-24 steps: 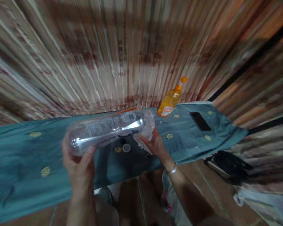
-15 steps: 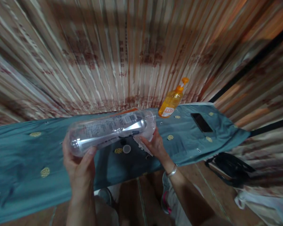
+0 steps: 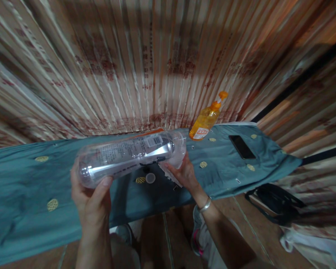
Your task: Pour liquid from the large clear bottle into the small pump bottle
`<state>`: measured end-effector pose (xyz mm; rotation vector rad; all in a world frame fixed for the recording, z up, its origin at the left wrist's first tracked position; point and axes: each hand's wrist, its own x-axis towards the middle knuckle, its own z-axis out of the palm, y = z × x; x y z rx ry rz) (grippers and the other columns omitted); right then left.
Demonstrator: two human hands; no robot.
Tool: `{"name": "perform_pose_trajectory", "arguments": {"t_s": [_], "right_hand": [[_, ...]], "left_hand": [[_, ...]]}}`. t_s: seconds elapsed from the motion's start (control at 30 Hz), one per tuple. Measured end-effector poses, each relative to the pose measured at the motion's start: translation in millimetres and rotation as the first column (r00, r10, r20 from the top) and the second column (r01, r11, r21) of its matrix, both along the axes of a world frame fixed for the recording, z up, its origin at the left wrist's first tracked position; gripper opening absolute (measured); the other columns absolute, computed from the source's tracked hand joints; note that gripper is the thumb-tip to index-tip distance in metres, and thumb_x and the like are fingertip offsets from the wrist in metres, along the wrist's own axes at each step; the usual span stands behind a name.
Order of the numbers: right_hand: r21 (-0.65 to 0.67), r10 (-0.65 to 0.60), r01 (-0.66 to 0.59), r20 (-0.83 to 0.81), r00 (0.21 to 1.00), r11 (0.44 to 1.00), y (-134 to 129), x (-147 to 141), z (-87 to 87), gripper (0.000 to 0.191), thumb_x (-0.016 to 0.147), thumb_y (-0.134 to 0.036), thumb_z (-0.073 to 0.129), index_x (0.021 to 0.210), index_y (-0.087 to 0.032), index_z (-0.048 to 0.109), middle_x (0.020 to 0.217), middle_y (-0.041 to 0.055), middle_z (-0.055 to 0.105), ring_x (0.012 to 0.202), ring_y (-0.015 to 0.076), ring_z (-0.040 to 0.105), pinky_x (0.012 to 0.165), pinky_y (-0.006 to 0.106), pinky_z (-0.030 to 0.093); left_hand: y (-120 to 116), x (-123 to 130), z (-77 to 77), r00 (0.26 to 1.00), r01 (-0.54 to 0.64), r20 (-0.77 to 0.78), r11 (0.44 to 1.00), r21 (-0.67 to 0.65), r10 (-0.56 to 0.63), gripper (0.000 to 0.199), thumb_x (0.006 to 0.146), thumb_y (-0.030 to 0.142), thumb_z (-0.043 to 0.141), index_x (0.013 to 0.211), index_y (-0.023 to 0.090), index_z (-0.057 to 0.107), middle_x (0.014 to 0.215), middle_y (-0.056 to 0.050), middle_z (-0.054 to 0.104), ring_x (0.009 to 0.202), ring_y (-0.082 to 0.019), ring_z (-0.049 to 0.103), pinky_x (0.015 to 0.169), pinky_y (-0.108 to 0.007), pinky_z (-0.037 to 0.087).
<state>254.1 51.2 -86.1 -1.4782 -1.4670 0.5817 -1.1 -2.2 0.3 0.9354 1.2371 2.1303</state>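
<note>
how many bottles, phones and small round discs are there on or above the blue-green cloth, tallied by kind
bottles: 2, the clear bottle in the hands and the orange pump bottle
phones: 1, the black phone
small round discs: 1, the pale disc
total: 4

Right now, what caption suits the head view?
Left hand and right hand hold a clear plastic bottle above a teal cloth.

Clear, silver-labelled bottle (image 3: 126, 157) lies nearly sideways, held above teal cloth (image 3: 58, 179).
</note>
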Motion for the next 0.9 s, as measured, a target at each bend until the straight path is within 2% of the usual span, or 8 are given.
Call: {"name": "perform_pose_trajectory", "arguments": {"t_s": [0.13, 0.23, 0.33, 0.47, 0.7, 0.9], "right_hand": [[0.03, -0.008, 0.008, 0.0, 1.0, 1.0, 3.0, 1.7, -1.7, 0.095, 0.079, -0.05, 0.09, 0.16, -0.016, 0.053, 0.148, 0.0231, 0.075, 0.136, 0.0413, 0.075, 0.115, 0.062, 0.063], [0.048, 0.004, -0.004, 0.012, 1.0, 0.999, 4.0, 2.7, -2.0, 0.082, 0.08, -0.048, 0.09, 0.152, -0.023, 0.06, 0.144, 0.0198, 0.078, 0.134, 0.0403, 0.076, 0.113, 0.064, 0.063], [0.045, 0.009, -0.01, 0.013, 1.0, 0.999, 3.4, 3.5, -1.6, 0.076, 0.082, -0.047, 0.088, 0.15, -0.028, 0.062, 0.141, 0.0173, 0.079, 0.131, 0.0401, 0.077, 0.11, 0.065, 0.065], [0.036, 0.012, -0.012, 0.005, 1.0, 0.999, 3.2, 4.8, -1.2, 0.073, 0.081, -0.046, 0.088, 0.146, -0.024, 0.064, 0.14, 0.0203, 0.079, 0.126, 0.0423, 0.079, 0.11, 0.066, 0.066], [0.035, 0.038, -0.038, 0.011, 0.999, 0.999, 5.0, 5.5, -1.9, 0.071, 0.081, -0.042, 0.086, 0.145, -0.022, 0.064, 0.132, 0.0182, 0.081, 0.12, 0.04, 0.082, 0.106, 0.06, 0.069], [0.019, 0.018, -0.018, 0.018, 1.0, 1.0, 4.3, 3.4, -0.7, 0.074, 0.081, -0.046, 0.086, 0.147, -0.02, 0.063, 0.133, 0.0187, 0.081, 0.121, 0.0409, 0.081, 0.109, 0.061, 0.067]], "left_hand": [[-2.2, 3.6, 5.0, 1.0, -0.003, 0.007, 1.0, -0.015, 0.003, 0.082, 0.043, 0.05, 0.109, 0.12, 0.032, 0.084, 0.127, -0.007, 0.076, 0.135, -0.038, 0.068, 0.128, -0.056, 0.046], [-3.8, 5.0, 7.8, 1.0, 0.003, 0.017, 1.0, -0.023, -0.003, 0.082, 0.044, 0.049, 0.109, 0.121, 0.033, 0.084, 0.124, -0.006, 0.078, 0.128, -0.035, 0.071, 0.124, -0.053, 0.049], [-3.4, 5.1, 8.1, 1.0, 0.012, 0.029, 0.999, -0.033, -0.011, 0.081, 0.043, 0.049, 0.109, 0.119, 0.034, 0.085, 0.122, -0.006, 0.078, 0.126, -0.036, 0.071, 0.125, -0.057, 0.048], [-1.2, 4.7, 7.3, 0.999, 0.005, 0.038, 1.0, -0.028, -0.004, 0.082, 0.039, 0.05, 0.109, 0.116, 0.033, 0.085, 0.121, -0.005, 0.077, 0.129, -0.038, 0.07, 0.128, -0.063, 0.044], [-2.6, 3.8, 6.9, 1.0, 0.006, -0.01, 0.999, -0.049, -0.007, 0.079, 0.045, 0.056, 0.107, 0.117, 0.034, 0.084, 0.123, -0.005, 0.077, 0.127, -0.036, 0.071, 0.126, -0.059, 0.048], [-1.8, 2.5, 5.1, 1.0, 0.007, -0.019, 0.999, -0.038, -0.008, 0.078, 0.046, 0.054, 0.106, 0.117, 0.031, 0.084, 0.118, -0.007, 0.077, 0.126, -0.038, 0.071, 0.125, -0.063, 0.048]]}}
